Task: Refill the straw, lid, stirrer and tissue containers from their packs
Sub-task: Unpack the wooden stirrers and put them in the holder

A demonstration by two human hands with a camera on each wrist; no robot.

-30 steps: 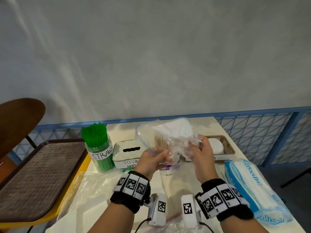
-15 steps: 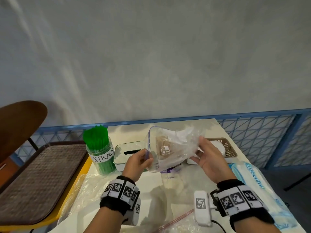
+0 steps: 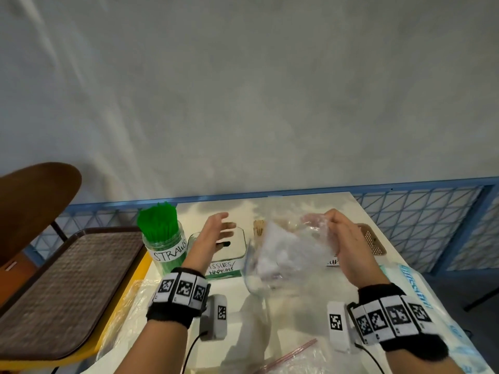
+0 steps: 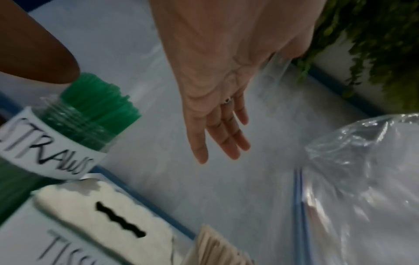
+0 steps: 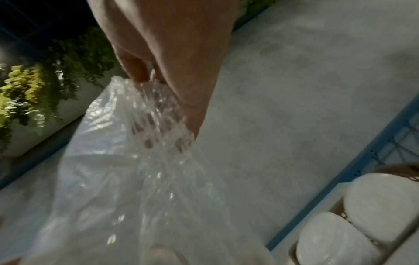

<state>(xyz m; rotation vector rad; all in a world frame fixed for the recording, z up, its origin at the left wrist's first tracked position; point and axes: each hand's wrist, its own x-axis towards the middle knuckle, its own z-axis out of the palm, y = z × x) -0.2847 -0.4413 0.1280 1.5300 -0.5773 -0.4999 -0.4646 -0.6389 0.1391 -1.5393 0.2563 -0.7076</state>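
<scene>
We see a clear zip bag (image 3: 286, 255) held up above the surface (image 3: 302, 209), bunched at its top in the right hand (image 3: 343, 238); that grip is clamped on the plastic, fingers curled into it (image 5: 158, 114). Bag's contents are blurred, can't tell what's inside. Left hand (image 3: 216, 233) hovers over the tissue box (image 3: 229, 265), fingers straight and spread, grip apart, touching nothing (image 4: 217, 125). Box is labelled TISSUES/NAPKINS, slot on top. Just left of it stands the straw jar (image 3: 164, 247), packed with green straws, label STRAWS. Wooden stirrers (image 3: 259, 228) stand upright between the tissue box and the bag. Brown basket (image 3: 374, 238) sits behind the right hand, with white lids (image 5: 374, 206) in it. A blue-and-white tissue pack (image 3: 415, 292) lies at the right edge of the surface. Brown tray (image 3: 62, 287) sits off to the left.
</scene>
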